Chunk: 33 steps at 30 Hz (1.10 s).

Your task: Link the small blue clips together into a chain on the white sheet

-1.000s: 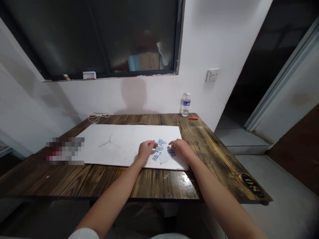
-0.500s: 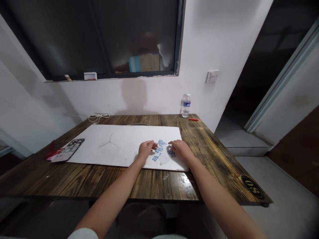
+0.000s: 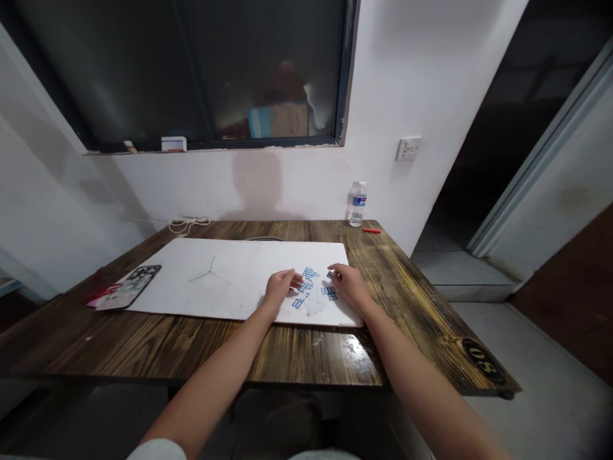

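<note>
Several small blue clips (image 3: pixel 307 285) lie in a loose cluster on a large white board (image 3: pixel 230 281) that covers the wooden table (image 3: pixel 297 351). My left hand (image 3: pixel 280 287) rests on the board at the cluster's left edge, fingers curled and pinched over the clips. My right hand (image 3: pixel 348 284) sits at the cluster's right side, its fingertips pinched on one blue clip (image 3: pixel 330 275) raised slightly off the board. More blue clips lie just below that hand's fingers.
A phone (image 3: pixel 128 287) lies at the board's left edge over something red. At the back right stand a water bottle (image 3: pixel 355 203) and a red pen (image 3: pixel 371 230). A coiled cord (image 3: pixel 188 224) lies by the wall. An open doorway is on the right.
My right hand has lifted a little and now pinches one blue clip from the cluster. My left hand stays nearly in place at the cluster's left side.
</note>
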Tool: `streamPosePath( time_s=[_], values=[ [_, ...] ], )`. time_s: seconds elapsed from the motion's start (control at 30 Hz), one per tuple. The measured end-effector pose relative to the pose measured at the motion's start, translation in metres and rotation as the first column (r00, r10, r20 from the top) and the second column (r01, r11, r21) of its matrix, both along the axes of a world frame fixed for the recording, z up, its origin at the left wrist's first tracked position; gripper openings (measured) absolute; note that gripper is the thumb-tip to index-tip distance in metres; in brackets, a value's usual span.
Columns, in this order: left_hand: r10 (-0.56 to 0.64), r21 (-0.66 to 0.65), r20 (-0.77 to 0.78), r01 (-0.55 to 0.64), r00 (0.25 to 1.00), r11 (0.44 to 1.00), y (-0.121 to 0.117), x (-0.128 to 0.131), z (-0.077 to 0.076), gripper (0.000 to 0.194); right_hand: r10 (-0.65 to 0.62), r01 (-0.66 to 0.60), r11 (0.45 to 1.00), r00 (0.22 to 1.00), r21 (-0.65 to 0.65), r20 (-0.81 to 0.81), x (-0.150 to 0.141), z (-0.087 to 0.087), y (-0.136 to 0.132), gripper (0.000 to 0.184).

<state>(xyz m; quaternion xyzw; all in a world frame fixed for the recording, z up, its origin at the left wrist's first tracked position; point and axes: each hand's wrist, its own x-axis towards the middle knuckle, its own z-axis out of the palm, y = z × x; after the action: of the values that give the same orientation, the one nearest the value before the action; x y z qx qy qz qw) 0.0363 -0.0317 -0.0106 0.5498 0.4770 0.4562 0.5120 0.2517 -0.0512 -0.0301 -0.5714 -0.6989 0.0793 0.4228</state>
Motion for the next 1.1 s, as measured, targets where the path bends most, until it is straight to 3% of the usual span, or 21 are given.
streamPosePath(
  time_s=[0.17, 0.3, 0.4, 0.5, 0.57, 0.73, 0.87, 1.1],
  values=[
    [-0.074, -0.034, 0.278, 0.086, 0.958, 0.996, 0.000, -0.002, 0.004, 0.048, -0.023, 0.029, 0.999, 0.986, 0.032, -0.168, 0.000, 0.004, 0.002, 0.033],
    [-0.193, -0.035, 0.529, 0.248, 0.827, 0.968, 0.000, -0.005, 0.012, 0.060, -0.025, 0.040, 0.997, 0.977, 0.065, -0.214, -0.002, 0.006, 0.002, 0.035],
    [-0.217, -0.026, 0.678, 0.318, 0.702, 0.948, -0.002, -0.006, 0.018, 0.068, -0.023, 0.040, 0.997, 0.974, 0.069, -0.227, -0.002, 0.005, 0.002, 0.036],
    [-0.222, -0.004, 0.775, 0.356, 0.592, 0.935, -0.003, -0.006, 0.020, 0.072, -0.024, 0.041, 0.996, 0.974, 0.074, -0.227, -0.002, 0.004, 0.002, 0.036],
    [-0.224, 0.004, 0.800, 0.368, 0.557, 0.930, -0.003, -0.007, 0.021, 0.073, -0.024, 0.042, 0.997, 0.969, 0.068, -0.245, -0.002, 0.004, 0.002, 0.035],
    [-0.238, -0.004, 0.771, 0.379, 0.591, 0.925, -0.003, -0.007, 0.020, 0.072, 0.055, -0.077, 0.996, 0.908, -0.036, -0.415, -0.009, 0.008, 0.000, 0.026],
    [-0.277, -0.001, 0.732, 0.408, 0.622, 0.913, -0.005, -0.006, 0.020, 0.072, 0.124, -0.236, 0.966, 0.786, -0.108, -0.606, -0.021, 0.012, -0.006, 0.025],
    [-0.352, -0.032, 0.606, 0.465, 0.713, 0.885, -0.014, -0.001, 0.024, 0.078, 0.196, -0.326, 0.945, 0.645, -0.034, -0.739, -0.034, 0.022, -0.017, 0.030]
  ],
)
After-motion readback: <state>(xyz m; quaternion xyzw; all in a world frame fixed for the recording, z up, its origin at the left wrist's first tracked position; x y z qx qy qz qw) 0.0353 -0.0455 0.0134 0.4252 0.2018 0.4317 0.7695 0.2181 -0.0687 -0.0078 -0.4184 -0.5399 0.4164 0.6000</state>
